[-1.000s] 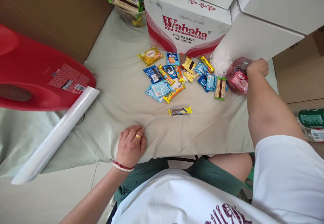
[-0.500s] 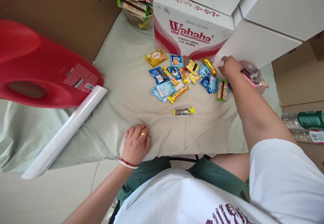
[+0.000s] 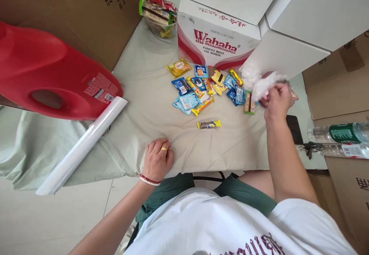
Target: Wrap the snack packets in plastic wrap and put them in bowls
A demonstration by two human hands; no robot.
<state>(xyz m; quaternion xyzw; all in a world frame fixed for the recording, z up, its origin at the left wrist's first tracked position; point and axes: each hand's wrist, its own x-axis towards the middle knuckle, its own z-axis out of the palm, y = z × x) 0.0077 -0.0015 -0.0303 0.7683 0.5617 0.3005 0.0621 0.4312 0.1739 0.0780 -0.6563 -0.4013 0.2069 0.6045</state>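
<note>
Change noted: your right hand, merely reaching half a second ago, now pinches the crumpled clear bag, lifted just beyond your fingertips, snack pile to their left. Your left hand stays on the cloth, fingers loosely curled, empty

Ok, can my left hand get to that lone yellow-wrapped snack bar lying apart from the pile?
Probably yes. The left hand rests empty on the pale green cloth, and only bare cloth lies between it and the yellow-wrapped snack bar; nothing stands in the way.
</note>
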